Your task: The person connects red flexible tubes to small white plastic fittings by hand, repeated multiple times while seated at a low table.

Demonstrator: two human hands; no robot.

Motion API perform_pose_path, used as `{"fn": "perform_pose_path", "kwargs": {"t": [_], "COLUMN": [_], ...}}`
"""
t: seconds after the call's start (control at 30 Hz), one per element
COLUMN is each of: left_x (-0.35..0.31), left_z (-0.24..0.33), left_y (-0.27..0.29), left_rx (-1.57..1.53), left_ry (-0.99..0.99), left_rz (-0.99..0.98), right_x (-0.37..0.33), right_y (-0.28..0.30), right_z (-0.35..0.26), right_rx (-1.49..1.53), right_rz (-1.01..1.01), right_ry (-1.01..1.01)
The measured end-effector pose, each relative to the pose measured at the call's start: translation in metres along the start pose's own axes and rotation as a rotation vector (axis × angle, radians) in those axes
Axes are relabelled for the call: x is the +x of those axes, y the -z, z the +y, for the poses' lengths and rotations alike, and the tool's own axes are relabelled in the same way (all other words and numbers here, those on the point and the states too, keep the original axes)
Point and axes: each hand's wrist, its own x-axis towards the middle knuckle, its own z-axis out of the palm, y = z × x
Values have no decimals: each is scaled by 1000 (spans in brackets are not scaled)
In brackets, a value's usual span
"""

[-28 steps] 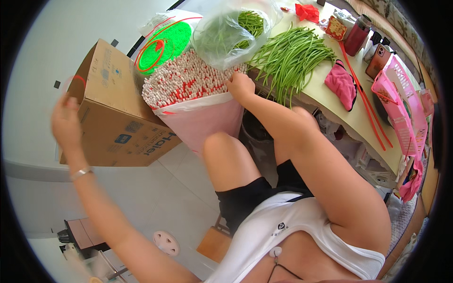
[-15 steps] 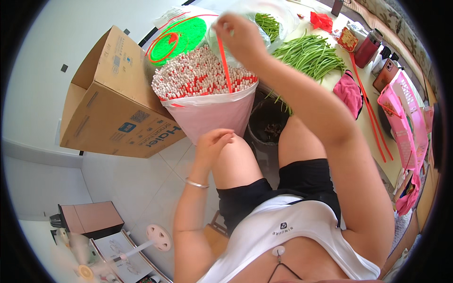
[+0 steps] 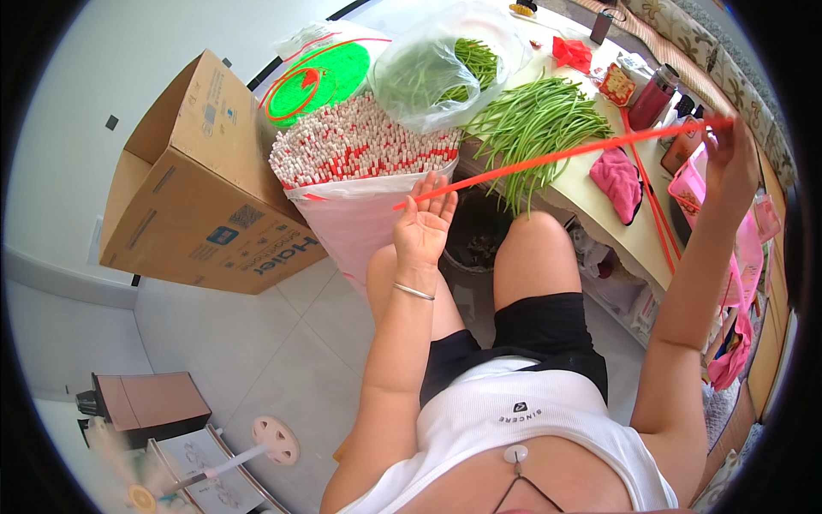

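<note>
A long red strip (image 3: 548, 159) stretches slantwise across the view, above the table and my lap. Its upper right end is pinched in my right hand (image 3: 733, 163), raised over the table's right side. My left hand (image 3: 425, 224) lies palm up with its fingers extended, and the strip's lower end crosses it near the thumb; no grip shows there. Just beyond the left hand stands a pale sack (image 3: 342, 223) packed with upright white-tipped red strips (image 3: 364, 141). Two more red strips (image 3: 655, 193) lie on the table.
Green stems (image 3: 548, 124) are heaped on the table beside a clear plastic bag (image 3: 419, 60) of stems. Nearby are a pink cloth (image 3: 616, 184), a dark red thermos (image 3: 655, 96) and a pink basket (image 3: 685, 184). A cardboard box (image 3: 205, 171) stands left; a dark bin (image 3: 471, 236) sits below.
My right hand has swung from above the sack to the far right, drawing the red strip out across the view. My left hand has risen and turned palm up under the strip's end.
</note>
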Motion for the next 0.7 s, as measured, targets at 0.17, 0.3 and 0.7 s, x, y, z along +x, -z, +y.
{"fn": "perform_pose_path", "kwargs": {"t": [0.17,0.3,0.7], "left_x": [-4,-19,-59], "left_z": [0,9,70], "left_y": [-1,-13,-63], "left_rx": [46,43,-230], "left_ry": [-115,-144,-228], "left_rz": [220,35,-462], "right_x": [-68,-106,-131], "right_y": [70,40,-19], "right_z": [55,73,100], "right_rx": [292,616,1398], "right_rz": [87,91,-2], "right_ry": [-259,-273,-407]}}
